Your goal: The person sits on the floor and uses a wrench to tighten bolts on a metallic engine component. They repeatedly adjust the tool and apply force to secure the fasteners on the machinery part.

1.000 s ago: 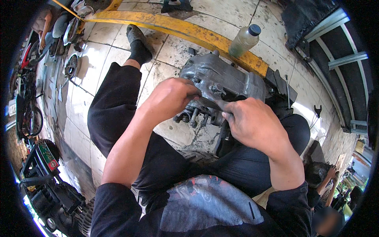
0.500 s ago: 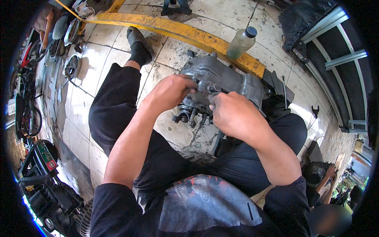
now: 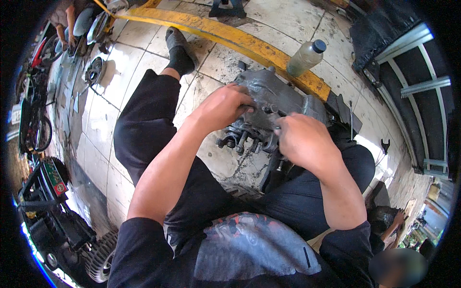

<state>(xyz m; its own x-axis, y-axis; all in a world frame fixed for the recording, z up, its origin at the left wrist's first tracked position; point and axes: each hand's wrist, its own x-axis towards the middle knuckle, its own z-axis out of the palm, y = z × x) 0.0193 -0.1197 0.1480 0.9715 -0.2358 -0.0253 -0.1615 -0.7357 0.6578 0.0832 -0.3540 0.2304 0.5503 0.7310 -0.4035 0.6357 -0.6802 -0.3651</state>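
A dark grey metal gearbox (image 3: 276, 93) lies between my legs, tilted, with greasy patches on its casing. My left hand (image 3: 228, 106) rests at its near left side, with curled fingertips pressed together against the casing; whatever they grip is hidden. My right hand (image 3: 305, 141) is closed like a fist just off the casing's near right side. Blur over its fingers hides anything small in them. A short metal stud (image 3: 271, 109) projects from the casing between my hands. Below it sit dark levers and linkage parts (image 3: 236, 139).
Behind the gearbox runs a yellow metal beam (image 3: 216, 33), with a capped plastic bottle (image 3: 306, 58) by it. A thin rod (image 3: 351, 120) and a small fork-shaped part (image 3: 385, 146) are at right. Motorcycles and loose parts line the left. Other people appear at upper left and lower right.
My right hand has moved back from the casing toward me and right, uncovering the stud. My left hand stays at the casing. The whole view has shifted slightly.
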